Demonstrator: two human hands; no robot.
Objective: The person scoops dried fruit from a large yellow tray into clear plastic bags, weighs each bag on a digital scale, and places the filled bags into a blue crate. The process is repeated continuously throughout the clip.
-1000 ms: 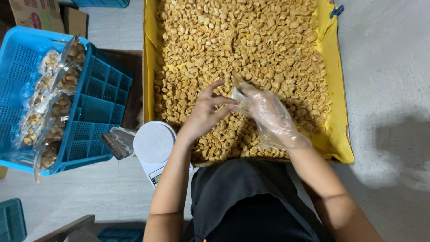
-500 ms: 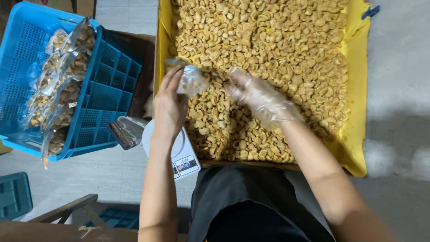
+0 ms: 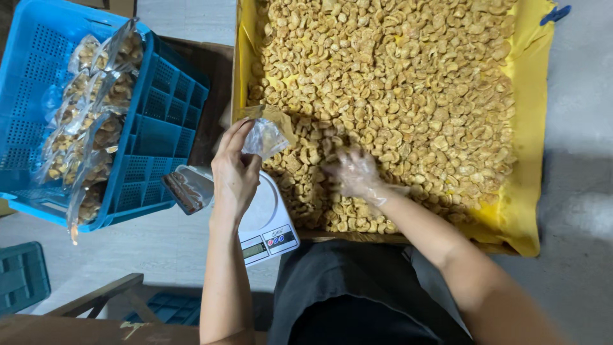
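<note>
**A:** At nine o'clock of the big yellow-lined tray (image 3: 535,128), we see the left hand (image 3: 235,171) raised above the white kitchen scale (image 3: 267,217), its fingers pinching the rim of a small clear plastic bag (image 3: 267,135). The bag hangs over the tray's near-left corner and looks almost empty; we cannot tell whether any pieces sit inside.

**B:** And at the tray's six o'clock, the right hand (image 3: 355,172), in a thin clear glove, lies down in the heap of pale golden snack pieces (image 3: 408,83). It is blurred, so we cannot tell if its fingers are spread or closed on a scoop of pieces.

**A:** How far along do we judge the work?

**B:** Some way in, with much left. At nine o'clock of the scale stands a blue slotted crate (image 3: 150,128), and a row of filled clear bags (image 3: 83,128) already leans along its left half. Its right half shows bare plastic.

**A:** The tray is heaped nearly wall to wall, so we reckon most pieces remain unbagged. The scale's platform carries nothing.

**B:** One more clear packet (image 3: 188,188) lies between crate and scale, just beside the left wrist.
</note>
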